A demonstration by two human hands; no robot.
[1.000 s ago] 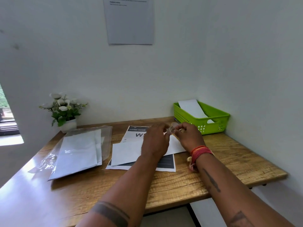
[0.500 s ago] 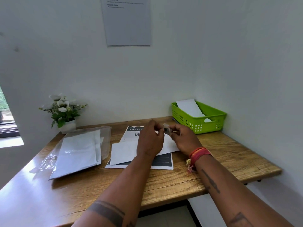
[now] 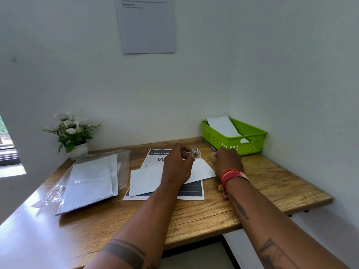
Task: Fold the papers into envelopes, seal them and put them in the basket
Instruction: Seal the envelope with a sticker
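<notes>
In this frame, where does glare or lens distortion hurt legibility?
Head view: window glare washes the table near the left corner and glints on the plastic sleeve; wide-angle bending curves the walls; the small item in the left hand is too blurred to identify; the basket is evenly lit.

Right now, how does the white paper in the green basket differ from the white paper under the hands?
The paper in the basket leans tilted, its upper end above the green basket rim; the paper under the hands lies flat on a printed sheet. The basket one looks narrower; the table one is wider. No hand touches the basket one; the left hand is over the other. Both are plain white.
</notes>
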